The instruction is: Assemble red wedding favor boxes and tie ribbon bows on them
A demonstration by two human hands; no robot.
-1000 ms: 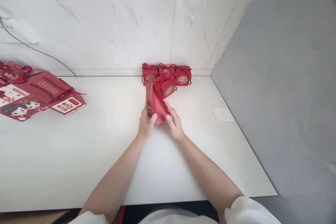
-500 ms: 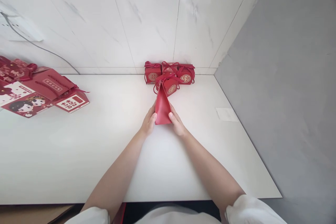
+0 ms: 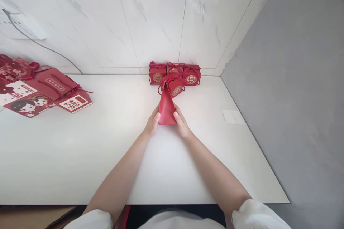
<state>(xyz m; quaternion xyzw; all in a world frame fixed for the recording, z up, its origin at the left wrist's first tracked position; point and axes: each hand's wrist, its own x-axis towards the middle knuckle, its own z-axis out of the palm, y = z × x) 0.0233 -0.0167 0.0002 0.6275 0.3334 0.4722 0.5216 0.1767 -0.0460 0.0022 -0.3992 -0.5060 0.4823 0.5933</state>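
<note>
Between my two hands I hold a red paper box (image 3: 167,110), its open side toward me and its walls meeting at a point at the far end. My left hand (image 3: 153,121) grips its left wall, thumb on the near edge. On the opposite wall my right hand (image 3: 182,122) has the same hold; the other fingers of both hands are mostly hidden behind the box. Just beyond stands a small red gift box (image 3: 176,90) with a gold emblem and ribbon, partly covered by the box I hold.
Against the tiled wall (image 3: 158,18) stand more ribboned gift boxes (image 3: 157,76). Red gift bags and boxes (image 3: 55,86) lie at the left of the white table (image 3: 80,164), near a grey cable (image 3: 53,50). A white patch (image 3: 233,117) lies near the table's right edge.
The view has shifted slightly. Both hands keep their hold on the red paper box, which looks almost the same as before.
</note>
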